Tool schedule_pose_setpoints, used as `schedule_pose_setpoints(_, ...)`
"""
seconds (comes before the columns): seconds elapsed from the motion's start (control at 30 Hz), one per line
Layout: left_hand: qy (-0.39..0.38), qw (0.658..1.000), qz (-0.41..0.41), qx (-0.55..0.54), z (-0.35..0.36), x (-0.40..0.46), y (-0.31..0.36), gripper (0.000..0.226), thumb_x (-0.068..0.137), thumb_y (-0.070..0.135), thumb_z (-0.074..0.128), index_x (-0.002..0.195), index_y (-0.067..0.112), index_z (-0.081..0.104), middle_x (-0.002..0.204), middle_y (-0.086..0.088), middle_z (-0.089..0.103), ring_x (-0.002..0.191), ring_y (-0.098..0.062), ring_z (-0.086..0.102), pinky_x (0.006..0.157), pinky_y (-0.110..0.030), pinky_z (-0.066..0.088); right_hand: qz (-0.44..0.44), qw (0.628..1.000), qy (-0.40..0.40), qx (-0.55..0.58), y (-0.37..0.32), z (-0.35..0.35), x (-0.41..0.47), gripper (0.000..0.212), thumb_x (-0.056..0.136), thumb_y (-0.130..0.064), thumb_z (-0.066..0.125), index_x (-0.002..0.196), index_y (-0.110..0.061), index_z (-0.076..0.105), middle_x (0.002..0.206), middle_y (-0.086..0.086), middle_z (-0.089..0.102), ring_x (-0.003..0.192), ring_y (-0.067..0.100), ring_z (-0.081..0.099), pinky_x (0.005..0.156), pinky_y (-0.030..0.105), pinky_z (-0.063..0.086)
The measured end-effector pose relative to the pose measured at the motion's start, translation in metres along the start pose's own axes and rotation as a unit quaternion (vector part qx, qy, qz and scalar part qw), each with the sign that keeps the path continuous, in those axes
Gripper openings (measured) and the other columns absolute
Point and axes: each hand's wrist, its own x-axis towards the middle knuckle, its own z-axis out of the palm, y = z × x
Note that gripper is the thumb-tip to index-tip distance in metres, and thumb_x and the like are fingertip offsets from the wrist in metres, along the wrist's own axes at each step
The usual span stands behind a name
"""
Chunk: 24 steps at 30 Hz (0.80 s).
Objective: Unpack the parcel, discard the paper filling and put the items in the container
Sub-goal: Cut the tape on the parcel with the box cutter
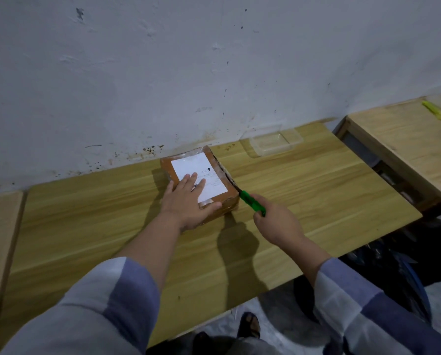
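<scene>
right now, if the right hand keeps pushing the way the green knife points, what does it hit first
The right hand aims the green knife up and left at the parcel. Its blade already seems to sit at the parcel's right edge, so it would meet the parcel first.

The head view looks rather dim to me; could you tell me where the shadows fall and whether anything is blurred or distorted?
Head view: dim, soft light; the left hand and right hand cast dark shadows toward the near edge of the table; wide-angle bending curves the table edges; the parcel label's print is too blurred to read; the clear container shows faint glare.
</scene>
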Motion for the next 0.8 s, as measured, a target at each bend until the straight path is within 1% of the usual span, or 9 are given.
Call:
schedule_pose_setpoints(0.1,-0.019,0.998,0.05,0.032,-0.003,-0.009,-0.014,0.098,0.076,0.083,0.026,0.152,0.027,-0.001,0.16,0.003,-0.009,0.147,-0.013,-0.009,0.12,-0.044,-0.003,-0.001,1.0,-0.013,-0.002,0.003,-0.009,0.012,0.053,0.091,-0.023,0.042,0.141,-0.041,0.034,0.112,0.011,0.067,0.088,0.03,0.062,0.063,0.029,0.042)
schedule_pose_setpoints(0.17,-0.027,0.997,0.049,0.049,-0.002,-0.01,-0.014,0.095,0.081,0.076,0.034,0.152,0.024,-0.003,0.16,0.0,-0.011,0.147,-0.015,-0.011,0.121,-0.044,-0.001,-0.007,1.0,-0.019,0.006,0.005,-0.013,0.015,0.053,0.091,-0.022,0.043,0.141,-0.041,0.035,0.114,0.011,0.067,0.086,0.029,0.06,0.063,0.029,0.04)
schedule_pose_setpoints(0.23,-0.023,0.998,0.034,0.055,0.0,-0.01,-0.006,0.091,0.086,0.069,0.037,0.152,0.021,-0.003,0.16,-0.003,-0.011,0.147,-0.018,-0.011,0.121,-0.045,0.0,-0.013,1.0,-0.018,0.021,0.007,-0.015,0.015,0.053,0.091,-0.021,0.044,0.141,-0.039,0.037,0.113,0.01,0.067,0.087,0.028,0.062,0.062,0.029,0.041)
schedule_pose_setpoints(0.33,-0.019,0.998,0.0,0.052,0.004,-0.01,0.008,0.087,0.089,0.064,0.036,0.152,0.019,-0.004,0.16,-0.005,-0.011,0.147,-0.021,-0.012,0.12,-0.044,0.001,-0.02,0.996,0.002,0.089,0.013,-0.01,0.007,0.052,0.09,-0.018,0.045,0.139,-0.035,0.041,0.097,0.005,0.067,0.073,0.022,0.063,0.057,0.033,0.05)
schedule_pose_setpoints(0.4,-0.019,0.999,-0.021,0.046,0.005,-0.008,0.016,0.085,0.09,0.063,0.036,0.152,0.019,-0.003,0.16,-0.006,-0.011,0.147,-0.021,-0.012,0.119,-0.044,0.001,-0.009,0.989,0.011,0.151,0.019,-0.008,0.001,0.051,0.091,-0.016,0.045,0.14,-0.032,0.04,0.092,0.003,0.066,0.063,0.018,0.06,0.052,0.031,0.048)
schedule_pose_setpoints(0.5,-0.021,0.998,-0.049,0.045,0.006,-0.004,0.034,0.085,0.09,0.063,0.034,0.152,0.017,-0.003,0.16,-0.007,-0.011,0.147,-0.022,-0.011,0.119,-0.044,0.003,0.032,0.964,-0.007,0.265,0.034,-0.004,-0.009,0.049,0.092,-0.014,0.042,0.139,-0.031,0.041,0.084,0.001,0.06,0.054,0.016,0.052,0.046,0.027,0.038)
schedule_pose_setpoints(0.6,-0.012,0.997,-0.071,0.039,0.01,-0.004,0.045,0.085,0.091,0.063,0.032,0.152,0.016,-0.003,0.16,-0.008,-0.009,0.147,-0.023,-0.011,0.119,-0.045,0.003,0.079,0.922,-0.033,0.379,0.04,0.003,-0.014,0.048,0.094,-0.01,0.041,0.135,-0.034,0.044,0.069,0.001,0.051,0.046,0.014,0.041,0.039,0.023,0.032)
schedule_pose_setpoints(0.7,-0.014,0.996,-0.083,0.033,0.011,-0.007,0.056,0.086,0.09,0.064,0.03,0.152,0.015,-0.004,0.16,-0.008,-0.01,0.147,-0.023,-0.011,0.12,-0.046,0.003,0.104,0.892,-0.047,0.438,0.046,0.004,-0.007,0.048,0.095,-0.009,0.039,0.136,-0.034,0.043,0.062,0.004,0.046,0.041,0.014,0.036,0.035,0.021,0.028)
schedule_pose_setpoints(0.8,-0.032,0.995,-0.089,0.021,0.008,-0.012,0.061,0.085,0.091,0.065,0.028,0.152,0.014,-0.004,0.16,-0.008,-0.012,0.147,-0.022,-0.012,0.12,-0.045,0.003,0.113,0.88,-0.051,0.458,0.047,0.007,-0.002,0.045,0.095,-0.012,0.039,0.136,-0.032,0.043,0.06,0.005,0.046,0.04,0.016,0.034,0.036,0.02,0.027)
